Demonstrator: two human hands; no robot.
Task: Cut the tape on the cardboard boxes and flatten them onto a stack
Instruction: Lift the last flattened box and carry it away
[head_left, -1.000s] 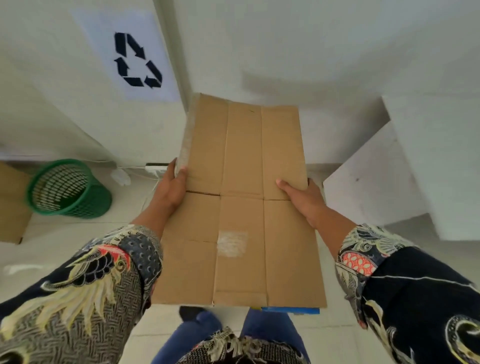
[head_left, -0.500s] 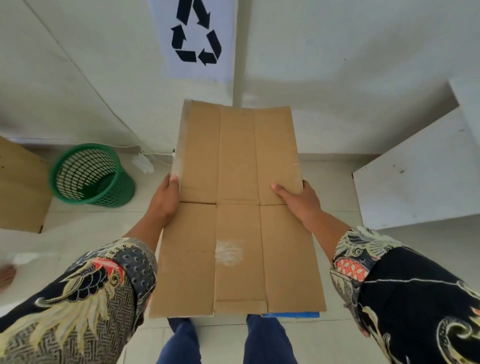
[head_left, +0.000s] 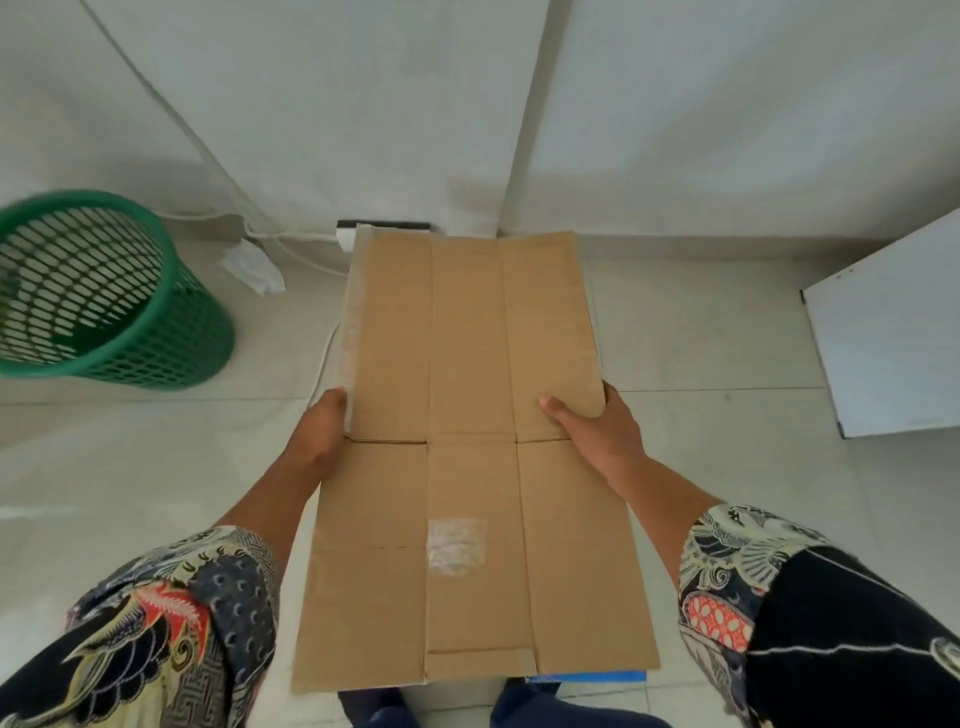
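Two hands hold one flattened cardboard box (head_left: 467, 457) above the floor (head_left: 727, 467): left hand (head_left: 323, 431) grips its left edge, right hand (head_left: 592, 426) pinches the right edge, thumb on top. It looks light, stiff yet bendable along creases, so mid-edge grips suit it
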